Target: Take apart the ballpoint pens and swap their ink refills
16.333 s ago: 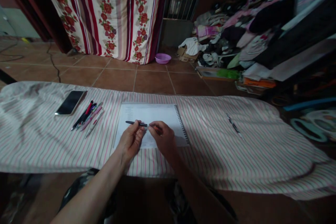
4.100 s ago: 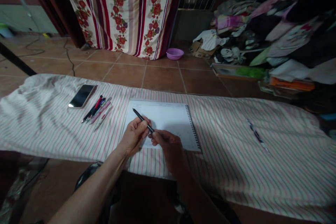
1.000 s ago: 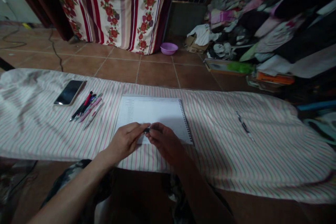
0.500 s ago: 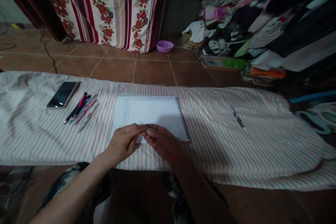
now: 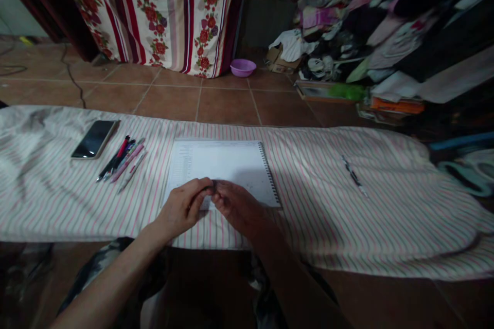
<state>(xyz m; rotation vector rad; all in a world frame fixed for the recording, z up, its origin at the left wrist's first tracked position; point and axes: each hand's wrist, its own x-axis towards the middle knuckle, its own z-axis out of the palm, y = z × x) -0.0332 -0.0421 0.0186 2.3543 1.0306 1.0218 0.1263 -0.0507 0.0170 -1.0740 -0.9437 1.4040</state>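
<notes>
Pinches half-hidden dark piece [image 5: 214, 183] with left hand [image 5: 182, 207] and right hand [image 5: 240, 207] over notebook [image 5: 227, 157], seemingly mid-adjustment; next calls for steadiness.

You can read no words, numbers or brands here: the notebook page [image 5: 222, 159] shows faint print [image 5: 182, 162] down its left edge and a thin line of it along the top edge, all too small to make out
</notes>
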